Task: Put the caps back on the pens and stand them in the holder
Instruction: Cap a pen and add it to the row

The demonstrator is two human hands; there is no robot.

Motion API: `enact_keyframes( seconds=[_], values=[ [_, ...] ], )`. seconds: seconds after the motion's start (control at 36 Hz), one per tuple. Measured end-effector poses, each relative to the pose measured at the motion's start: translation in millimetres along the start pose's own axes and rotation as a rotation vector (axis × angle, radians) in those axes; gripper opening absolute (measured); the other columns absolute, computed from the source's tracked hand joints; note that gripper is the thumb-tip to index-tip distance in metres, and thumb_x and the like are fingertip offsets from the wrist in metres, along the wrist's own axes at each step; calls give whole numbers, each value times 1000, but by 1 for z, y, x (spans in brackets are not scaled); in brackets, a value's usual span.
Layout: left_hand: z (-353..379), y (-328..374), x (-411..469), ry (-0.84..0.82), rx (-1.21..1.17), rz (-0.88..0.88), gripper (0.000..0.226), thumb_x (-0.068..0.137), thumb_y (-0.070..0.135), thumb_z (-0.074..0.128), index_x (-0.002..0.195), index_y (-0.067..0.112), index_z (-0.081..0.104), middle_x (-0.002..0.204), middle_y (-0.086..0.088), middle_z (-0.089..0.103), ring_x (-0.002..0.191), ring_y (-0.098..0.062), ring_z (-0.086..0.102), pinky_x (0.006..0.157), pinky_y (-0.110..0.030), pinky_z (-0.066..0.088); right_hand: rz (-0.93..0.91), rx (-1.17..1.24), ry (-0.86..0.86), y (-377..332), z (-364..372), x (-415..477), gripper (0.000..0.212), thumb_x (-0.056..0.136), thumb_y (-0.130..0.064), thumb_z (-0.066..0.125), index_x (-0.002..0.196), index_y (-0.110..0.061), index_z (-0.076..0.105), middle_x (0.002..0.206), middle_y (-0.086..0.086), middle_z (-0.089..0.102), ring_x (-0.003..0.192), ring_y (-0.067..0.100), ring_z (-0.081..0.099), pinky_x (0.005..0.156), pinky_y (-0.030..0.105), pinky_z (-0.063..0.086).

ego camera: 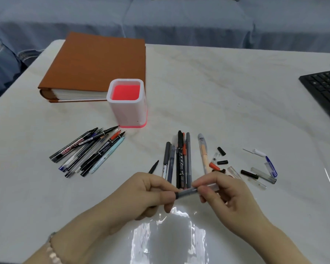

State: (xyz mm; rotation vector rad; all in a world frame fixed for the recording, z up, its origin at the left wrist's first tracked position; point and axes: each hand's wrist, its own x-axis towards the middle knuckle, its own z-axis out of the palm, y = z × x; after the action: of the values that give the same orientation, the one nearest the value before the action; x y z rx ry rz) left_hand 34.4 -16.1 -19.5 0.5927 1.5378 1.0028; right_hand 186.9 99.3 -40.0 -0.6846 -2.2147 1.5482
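Observation:
My left hand [151, 193] grips one end of a grey pen [187, 192], held level above the table. My right hand [225, 195] pinches the pen's clear cap [212, 186] at its other end. The white pen holder [127, 103] with a red inside and base stands behind, with nothing in it. A pile of uncapped pens [90, 151] lies left of centre. A row of capped pens [179, 159] lies just beyond my hands. Loose caps [255, 172] in black, red, blue and clear are scattered to the right.
A thick brown book [95, 63] lies behind the holder at the back left. A black keyboard [326, 88] sits at the right edge. The white marble table [236, 92] has a glossy film on it. A blue-covered sofa lies behind it.

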Motion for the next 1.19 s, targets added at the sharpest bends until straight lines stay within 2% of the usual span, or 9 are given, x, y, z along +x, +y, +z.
enact_keyframes(
  seconds=[0.08,0.22,0.33,0.47,0.67,0.81,0.94,1.06,1.19],
  values=[
    [0,-3,0,19,-58,-20,20,85,3,56,70,12,67,53,1,61,34,-7,30,34,-14,21,109,218,39,0,9,6,20,74,-7,72,67,-24,63,54,-12,64,48,0,56,50,5,39],
    [9,-11,6,236,124,169,17,80,9,65,69,21,68,55,3,64,42,-4,47,47,-13,39,306,575,59,5,22,15,5,65,-12,71,66,-17,68,50,-2,54,44,8,44,45,14,38],
    [-20,-30,18,513,645,323,25,80,35,47,72,20,65,75,7,63,70,-8,55,67,-22,45,340,324,0,9,23,17,15,81,-13,61,68,-15,66,53,-5,61,49,5,50,53,14,44],
    [-72,-52,35,870,1095,344,18,78,0,54,90,2,66,92,-13,68,80,-33,63,66,-37,50,399,264,-6,9,21,19,24,91,-20,46,79,-2,55,58,3,67,43,9,52,44,19,43],
    [-84,-59,43,885,1200,250,11,68,-9,66,73,1,62,72,-17,60,62,-35,54,52,-38,45,322,-133,177,23,10,54,13,90,-31,49,94,-19,46,73,5,59,58,14,51,56,26,39],
    [-78,-55,49,832,1178,193,13,63,-9,70,71,-3,62,63,-21,56,57,-37,54,48,-37,45,297,-395,106,24,20,75,44,89,-23,52,126,-7,34,74,-1,52,61,6,46,46,14,35],
    [-67,-49,49,785,1147,195,9,66,-6,67,73,-1,63,66,-17,57,59,-35,53,50,-38,45,266,-356,120,25,28,78,50,87,-16,55,131,-12,32,95,5,56,123,29,45,79,23,36],
    [-46,-37,45,782,901,273,17,86,5,49,99,5,60,94,-4,44,71,-30,53,62,-36,41,203,-464,151,25,14,61,35,87,-17,55,122,-16,51,78,-6,53,71,5,51,68,16,32],
    [-18,-27,40,667,761,371,22,91,14,44,109,15,55,97,1,51,76,-15,51,64,-25,32,250,-596,166,34,-25,28,16,87,-20,53,99,-22,64,86,-5,60,70,7,51,65,22,38]
  ],
)
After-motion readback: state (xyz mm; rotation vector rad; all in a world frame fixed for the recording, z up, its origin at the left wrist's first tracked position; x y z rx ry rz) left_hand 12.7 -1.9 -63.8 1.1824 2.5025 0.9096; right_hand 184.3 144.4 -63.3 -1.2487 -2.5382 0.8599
